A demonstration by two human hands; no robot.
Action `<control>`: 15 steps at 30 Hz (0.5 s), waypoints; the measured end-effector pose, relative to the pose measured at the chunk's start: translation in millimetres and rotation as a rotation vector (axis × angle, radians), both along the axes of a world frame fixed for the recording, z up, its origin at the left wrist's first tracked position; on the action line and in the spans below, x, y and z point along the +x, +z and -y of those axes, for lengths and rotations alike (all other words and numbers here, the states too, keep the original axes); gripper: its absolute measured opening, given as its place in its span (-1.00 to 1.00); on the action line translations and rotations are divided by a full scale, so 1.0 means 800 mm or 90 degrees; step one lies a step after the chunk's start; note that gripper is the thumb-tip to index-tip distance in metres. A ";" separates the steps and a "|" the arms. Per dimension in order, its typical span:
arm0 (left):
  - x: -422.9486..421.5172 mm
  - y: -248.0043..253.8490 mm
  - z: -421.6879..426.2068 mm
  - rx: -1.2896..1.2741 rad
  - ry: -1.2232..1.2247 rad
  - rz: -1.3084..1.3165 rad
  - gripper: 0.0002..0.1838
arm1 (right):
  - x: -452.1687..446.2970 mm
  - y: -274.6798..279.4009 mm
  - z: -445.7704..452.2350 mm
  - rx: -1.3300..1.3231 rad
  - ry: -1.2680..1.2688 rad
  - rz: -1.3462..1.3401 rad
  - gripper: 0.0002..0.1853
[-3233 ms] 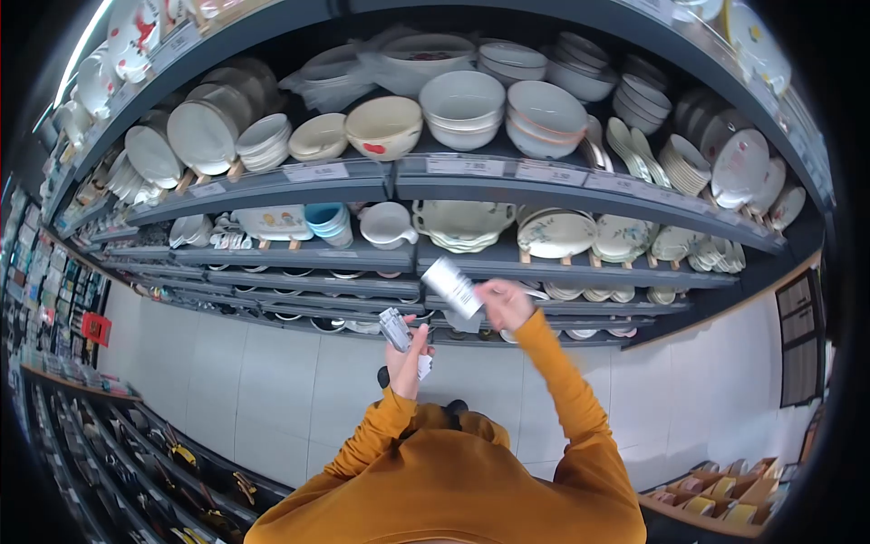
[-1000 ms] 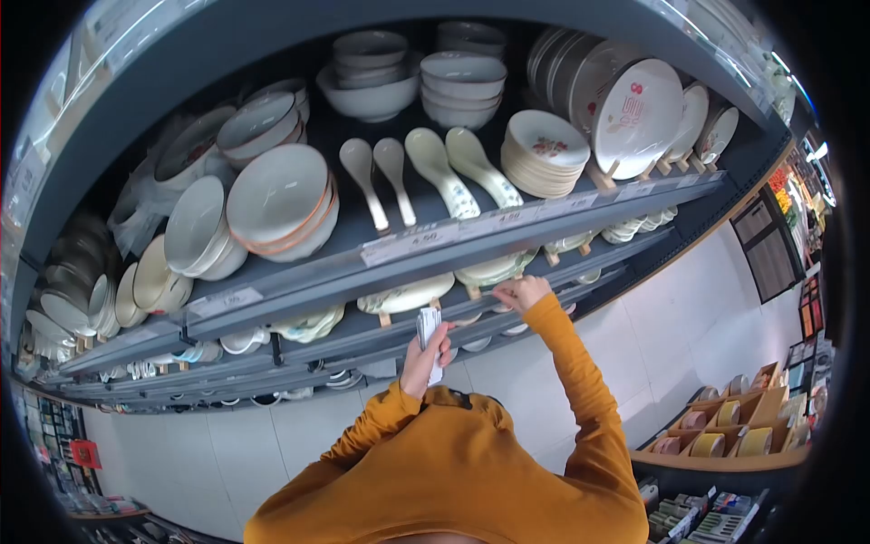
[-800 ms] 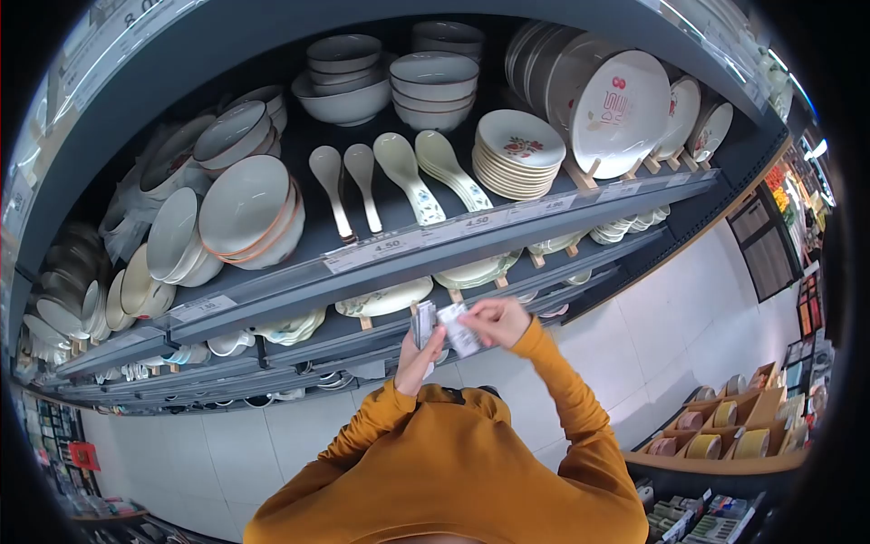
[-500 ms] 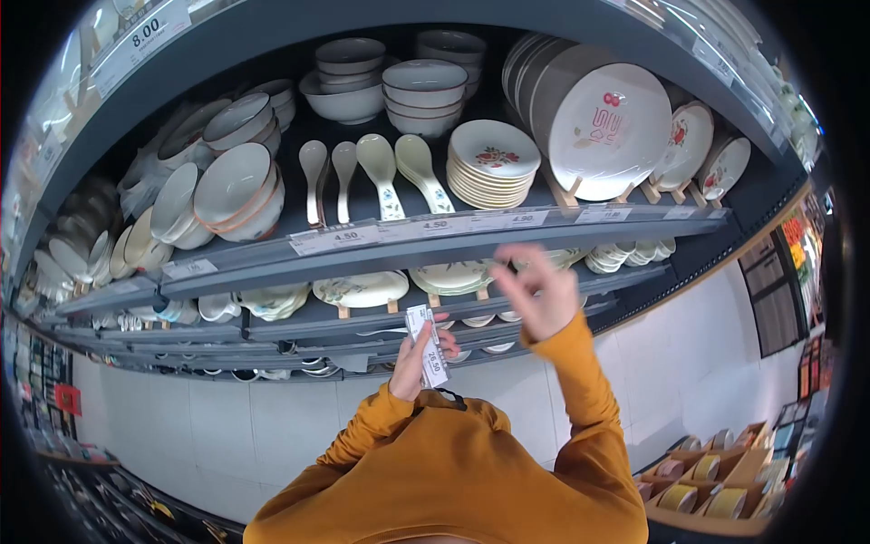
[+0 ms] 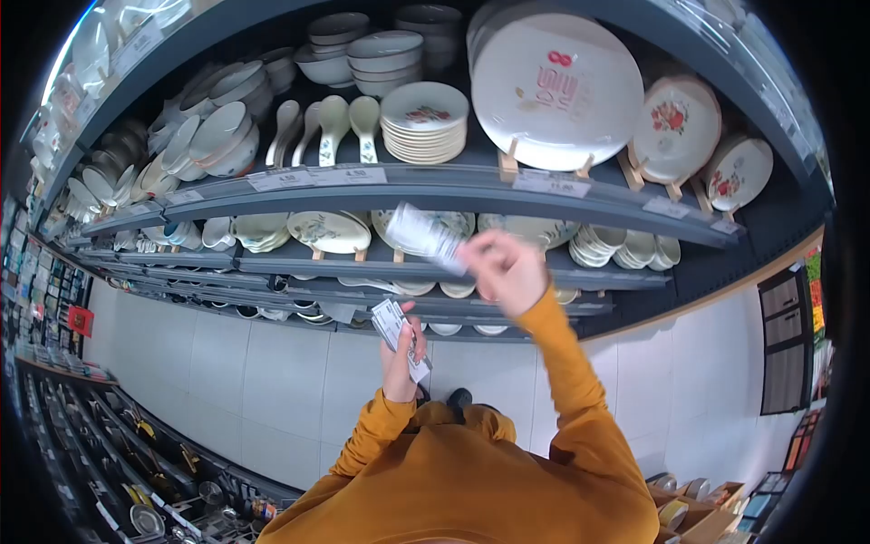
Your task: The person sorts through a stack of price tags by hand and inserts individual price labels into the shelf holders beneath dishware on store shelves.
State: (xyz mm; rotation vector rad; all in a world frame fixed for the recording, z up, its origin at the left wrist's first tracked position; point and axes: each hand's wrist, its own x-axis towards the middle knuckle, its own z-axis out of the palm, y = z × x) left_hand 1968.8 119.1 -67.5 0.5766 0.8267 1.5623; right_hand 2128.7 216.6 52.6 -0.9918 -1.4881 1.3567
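Note:
My left hand (image 5: 399,360), low in front of my body, is closed around a small bundle of white printed price labels (image 5: 391,324). To the right and higher, my right hand (image 5: 512,275) pinches a white label (image 5: 421,238) between thumb and fingers. That label is blurred by motion and its print cannot be read. It overlaps the view of the lower shelf's oval plates. Above it runs the shelf's front edge with price labels (image 5: 317,178) under the white soup spoons (image 5: 333,129). A stack of small flowered plates (image 5: 424,125) sits beside the spoons.
Large white plates (image 5: 557,91) stand upright on wooden holders at the right, with smaller flowered plates (image 5: 675,127) beyond. Stacked bowls (image 5: 385,62) fill the back and left. Lower shelves carry oval plates (image 5: 328,232) and cups. Racks of kitchen tools (image 5: 145,453) stand behind at left.
The view has shifted to the right. My right hand now shows a label in its pinch, pointing left, where none was plainly visible before. The left hand still holds its labels, now tilted differently.

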 end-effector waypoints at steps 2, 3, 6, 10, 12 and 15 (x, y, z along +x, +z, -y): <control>0.011 0.000 0.001 -0.024 -0.007 -0.013 -0.56 | 0.005 -0.084 0.034 -0.123 0.108 -0.046 -0.83; 0.016 -0.001 0.003 -0.045 -0.024 -0.041 -0.54 | 0.005 -0.125 0.055 -0.194 0.099 -0.021 -0.83; 0.039 -0.010 0.004 -0.109 -0.070 -0.055 -0.54 | 0.036 -0.151 0.089 -0.225 0.137 0.017 -0.79; 0.067 -0.030 0.004 -0.153 -0.138 -0.019 -0.59 | 0.116 -0.156 0.037 -0.094 -0.115 0.250 -0.69; 0.083 -0.030 0.007 -0.167 -0.144 0.001 -0.61 | 0.167 -0.180 -0.016 0.041 -0.238 0.449 -0.68; 0.096 -0.032 0.010 -0.177 -0.157 0.018 -0.64 | 0.210 -0.209 -0.068 0.115 -0.200 0.610 -0.71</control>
